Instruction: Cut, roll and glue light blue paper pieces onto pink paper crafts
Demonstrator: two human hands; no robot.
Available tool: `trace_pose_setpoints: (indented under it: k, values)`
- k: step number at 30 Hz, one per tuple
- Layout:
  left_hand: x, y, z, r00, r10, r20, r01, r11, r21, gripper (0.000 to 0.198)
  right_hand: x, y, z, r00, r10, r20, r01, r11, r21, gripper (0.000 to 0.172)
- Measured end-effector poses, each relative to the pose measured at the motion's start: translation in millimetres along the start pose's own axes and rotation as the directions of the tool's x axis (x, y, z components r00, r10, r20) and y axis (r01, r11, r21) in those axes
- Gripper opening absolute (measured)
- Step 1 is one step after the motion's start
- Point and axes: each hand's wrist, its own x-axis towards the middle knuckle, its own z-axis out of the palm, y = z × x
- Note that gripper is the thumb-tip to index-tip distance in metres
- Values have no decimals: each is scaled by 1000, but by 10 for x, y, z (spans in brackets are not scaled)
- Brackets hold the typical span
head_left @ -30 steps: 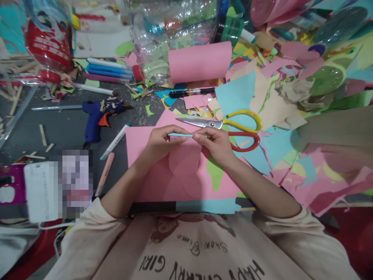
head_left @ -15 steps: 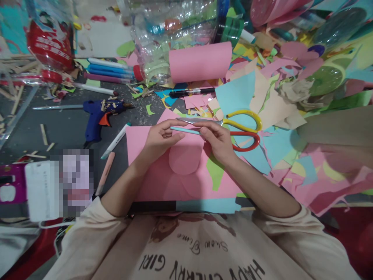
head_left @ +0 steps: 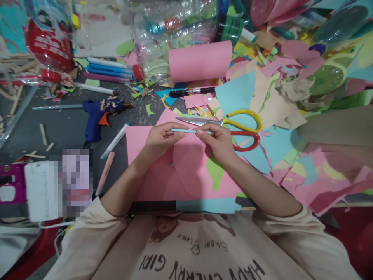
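Both hands meet over a pink paper sheet [head_left: 145, 179] lying in front of me. My left hand [head_left: 159, 140] and my right hand [head_left: 217, 142] pinch the two ends of a thin light-blue stick [head_left: 188, 131], held level. A rounded pink paper cutout [head_left: 188, 159] hangs from the stick between the hands, its top edge against the stick. Scissors [head_left: 230, 126] with one yellow and one red handle lie just beyond my right hand, blades pointing left.
A blue glue gun [head_left: 97, 114] and two pens lie to the left on the dark table. A pink paper roll [head_left: 199, 62], markers, clear plastic bottles and a black pen sit farther back. Coloured paper scraps cover the right side. A white device lies at the near left.
The stick has been turned and levelled between the fingers, and the pink cutout now hangs shorter and shifted slightly right. The arms have hardly moved.
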Motion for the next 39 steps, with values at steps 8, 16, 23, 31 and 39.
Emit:
trace_pose_setpoints:
  k: [8,16,23,31,39]
  values:
    - [8,-28,-16,999,9,30,-10,1000,29,30,8,-8,-18,1000,18,13,-19,999,30,26]
    - [-9,-99,-16,978,190,84,-202,965,170,29,-23,-24,4,992,-22,128,30,998,-58,35]
    - [-15,-155,-3,934,336,119,-357,886,297,33,-36,-30,6,980,-18,196,40,994,-106,42]
    - [-18,-156,-48,898,403,175,-439,845,306,20,-35,-28,3,981,-18,191,25,999,-34,35]
    - [2,-154,-72,900,410,146,-435,830,349,16,-7,-19,-15,994,-21,104,24,999,-30,34]
